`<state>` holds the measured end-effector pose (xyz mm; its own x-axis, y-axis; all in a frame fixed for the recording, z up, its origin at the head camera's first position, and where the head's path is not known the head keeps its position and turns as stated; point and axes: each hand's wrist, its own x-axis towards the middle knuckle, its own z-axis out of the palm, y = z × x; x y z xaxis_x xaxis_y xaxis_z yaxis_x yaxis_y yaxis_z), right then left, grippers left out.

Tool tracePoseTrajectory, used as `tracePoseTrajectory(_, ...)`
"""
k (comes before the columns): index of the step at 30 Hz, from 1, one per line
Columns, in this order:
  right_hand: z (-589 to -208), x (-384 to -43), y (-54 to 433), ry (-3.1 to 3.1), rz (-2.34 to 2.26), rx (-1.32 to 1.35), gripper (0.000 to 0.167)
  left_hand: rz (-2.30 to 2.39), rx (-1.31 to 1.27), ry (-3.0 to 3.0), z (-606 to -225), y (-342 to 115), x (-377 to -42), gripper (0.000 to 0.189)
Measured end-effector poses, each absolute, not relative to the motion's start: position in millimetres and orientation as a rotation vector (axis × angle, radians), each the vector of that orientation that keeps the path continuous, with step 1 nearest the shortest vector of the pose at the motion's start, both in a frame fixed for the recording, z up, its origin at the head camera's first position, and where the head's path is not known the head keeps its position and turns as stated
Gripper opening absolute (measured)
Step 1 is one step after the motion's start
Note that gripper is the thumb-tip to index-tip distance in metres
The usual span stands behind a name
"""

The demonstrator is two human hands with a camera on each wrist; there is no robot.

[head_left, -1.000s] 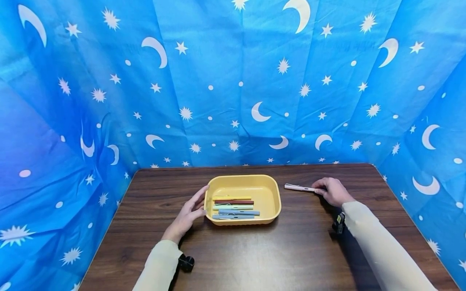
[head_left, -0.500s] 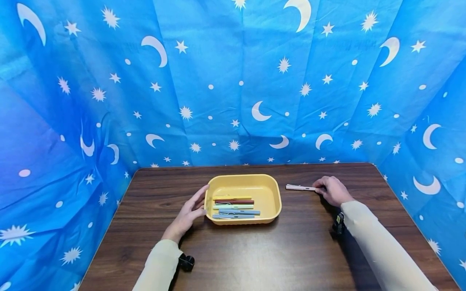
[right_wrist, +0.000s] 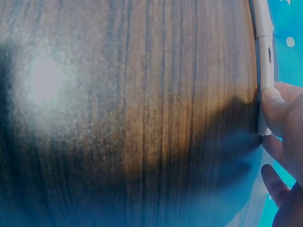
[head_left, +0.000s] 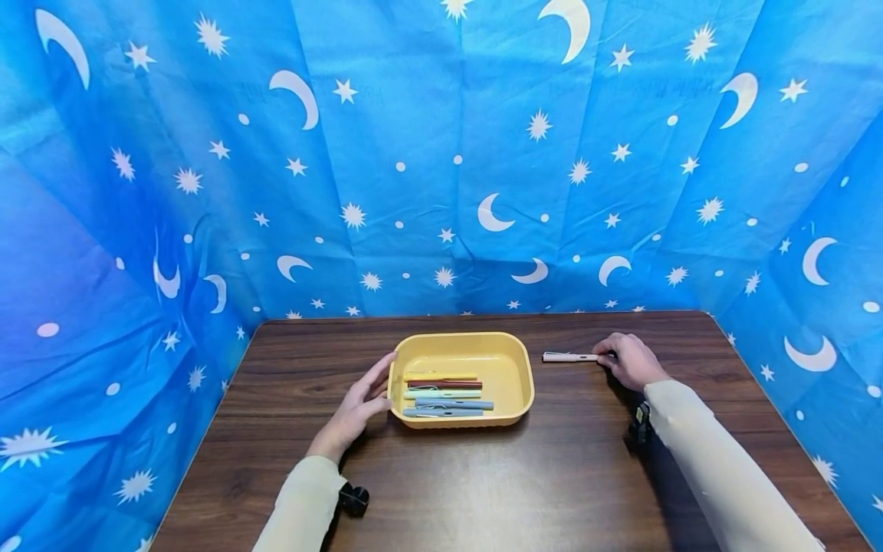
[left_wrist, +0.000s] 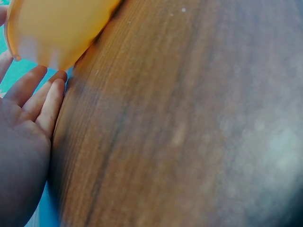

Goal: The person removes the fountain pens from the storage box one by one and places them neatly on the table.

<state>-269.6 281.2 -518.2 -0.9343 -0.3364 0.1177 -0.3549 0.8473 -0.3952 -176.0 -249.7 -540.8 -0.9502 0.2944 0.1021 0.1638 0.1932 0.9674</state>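
A yellow tray (head_left: 513,383) stands on the table, with several pens lying side by side in it: a yellow pen (head_left: 448,376), a dark red pen (head_left: 455,386), a pale green pen (head_left: 451,394) and blue-grey pens (head_left: 462,404). My left hand (head_left: 350,410) touches the tray's left end, its fingers fairly straight along the outer wall and the thumb near the front corner. To the right of the tray, my right hand (head_left: 631,362) pinches the end of a pale pink pen (head_left: 569,357) between thumb and fingers. The pen lies low along the table, its clip end pointing toward the tray.
The dark wood-grain table (head_left: 469,491) has its far edge just behind the tray and the pen. A blue cloth (head_left: 414,192) with white moons and stars hangs behind it and along both sides.
The pink pen has shifted very slightly to the right, still pinched by my right hand. The left hand and the tray stay where they were.
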Motion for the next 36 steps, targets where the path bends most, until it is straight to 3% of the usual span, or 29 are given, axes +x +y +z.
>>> tracePoseTrajectory(36,-513.6,-268.5,284.6,-3.014,0.757,0.587,0.024,1.861,0.414,2.344,-543.7,-251.8,-176.9,0.084)
